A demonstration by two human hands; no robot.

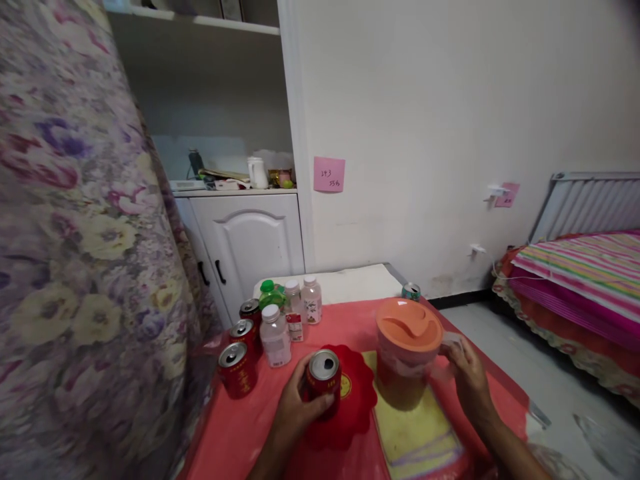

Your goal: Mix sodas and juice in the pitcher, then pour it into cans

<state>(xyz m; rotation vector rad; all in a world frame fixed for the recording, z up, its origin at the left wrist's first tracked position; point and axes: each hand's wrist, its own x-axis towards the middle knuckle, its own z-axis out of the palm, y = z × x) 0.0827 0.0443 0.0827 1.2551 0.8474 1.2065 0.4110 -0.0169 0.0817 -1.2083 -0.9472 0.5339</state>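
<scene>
My left hand (299, 408) is wrapped round a red can (323, 385) with an open top, upright at the left part of a red scalloped tray (357, 400). My right hand (465, 373) is closed on the handle of a clear pitcher (403, 373) with an orange lid (409, 325). The pitcher is over the far end of a yellow cloth (415, 440); whether it touches the cloth I cannot tell.
Several red cans (237, 370) and clear bottles (276, 337) with white caps stand at the left of the red-covered table (350, 320). A green bottle (271, 297) is behind them. Beyond the pitcher is a teal can (411, 291). A floral curtain (90, 253) hangs at the left.
</scene>
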